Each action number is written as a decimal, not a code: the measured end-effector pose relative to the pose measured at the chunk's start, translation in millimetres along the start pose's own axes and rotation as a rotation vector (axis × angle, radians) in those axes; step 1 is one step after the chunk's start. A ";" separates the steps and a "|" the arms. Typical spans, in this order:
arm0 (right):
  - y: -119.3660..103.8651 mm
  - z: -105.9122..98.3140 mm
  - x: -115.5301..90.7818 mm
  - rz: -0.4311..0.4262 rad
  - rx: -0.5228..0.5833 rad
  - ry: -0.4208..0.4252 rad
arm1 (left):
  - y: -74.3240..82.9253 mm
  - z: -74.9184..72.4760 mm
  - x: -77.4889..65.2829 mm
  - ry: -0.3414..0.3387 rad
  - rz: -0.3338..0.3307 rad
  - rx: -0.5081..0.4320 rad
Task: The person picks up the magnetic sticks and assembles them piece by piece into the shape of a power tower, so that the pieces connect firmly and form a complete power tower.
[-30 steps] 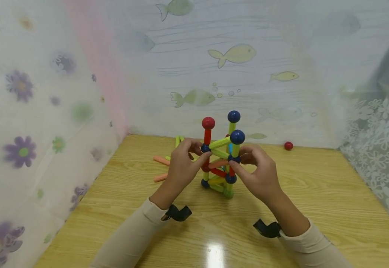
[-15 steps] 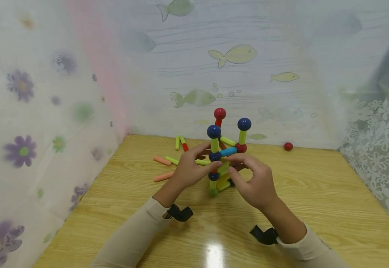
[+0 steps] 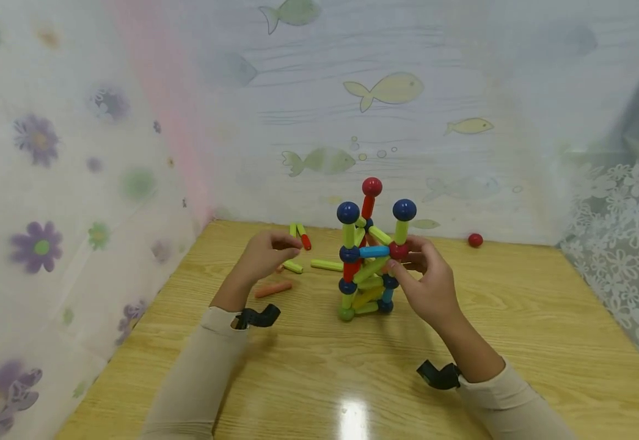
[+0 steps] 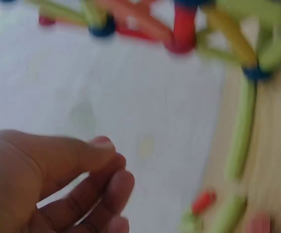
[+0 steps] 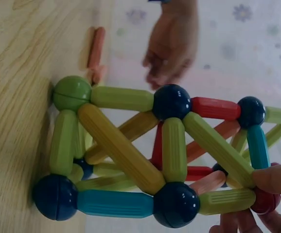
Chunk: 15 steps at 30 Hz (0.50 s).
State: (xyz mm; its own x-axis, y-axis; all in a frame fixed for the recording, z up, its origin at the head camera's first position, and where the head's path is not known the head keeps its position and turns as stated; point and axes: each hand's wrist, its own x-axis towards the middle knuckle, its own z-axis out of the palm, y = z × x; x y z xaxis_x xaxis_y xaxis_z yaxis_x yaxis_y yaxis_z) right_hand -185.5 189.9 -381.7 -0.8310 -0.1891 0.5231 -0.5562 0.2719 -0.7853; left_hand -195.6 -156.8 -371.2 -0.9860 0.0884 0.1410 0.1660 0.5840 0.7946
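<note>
A tower of coloured rods and balls, a magnetic stick-and-ball construction (image 3: 374, 251), stands upright on the table. One red ball and two blue balls top its posts. My right hand (image 3: 429, 284) pinches a red ball (image 5: 264, 201) at the tower's upper right corner, thumb in front and fingers behind. To the left of the tower, my left hand (image 3: 261, 260) is in the air near the loose rods. In the left wrist view its fingers (image 4: 114, 160) are loosely bent with nothing between them. The right fingers partly hide the red ball.
Several loose rods lie left of the tower: an orange rod (image 3: 273, 289), a green rod (image 3: 327, 264) and a red-ended one (image 3: 304, 238). A loose red ball (image 3: 475, 240) rests by the back wall. Printed sheeting (image 3: 231, 122) closes off the back and sides.
The tower has been turned about, bringing its blue rod to the front. My left hand has let go and moved left. My right hand now grips the red ball on the right.
</note>
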 end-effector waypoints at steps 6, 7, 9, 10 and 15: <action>-0.2 -0.1 -0.4 0.011 0.003 0.008 | -61.8 -12.7 2.4 0.106 -0.218 0.117; -0.4 -0.2 -0.7 0.014 0.002 0.009 | -67.7 -12.7 1.3 0.093 -0.241 0.118; -1.1 -0.4 -1.0 0.017 0.005 0.009 | -76.2 -12.1 -0.7 0.083 -0.267 0.140; -1.4 -0.5 -1.0 0.017 0.007 0.009 | -78.5 -12.0 -2.1 0.084 -0.269 0.154; -3.1 -0.6 -0.5 0.019 0.006 0.012 | -80.1 -12.8 -5.7 0.113 -0.220 0.341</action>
State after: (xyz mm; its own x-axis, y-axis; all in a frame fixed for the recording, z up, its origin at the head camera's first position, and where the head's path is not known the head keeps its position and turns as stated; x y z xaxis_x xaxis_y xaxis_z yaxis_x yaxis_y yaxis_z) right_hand -183.4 189.8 -379.3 -0.8416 -0.1721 0.5120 -0.5401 0.2698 -0.7972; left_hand -203.1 -214.4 -428.1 -0.9869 -0.1460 0.0685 -0.0807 0.8147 0.5742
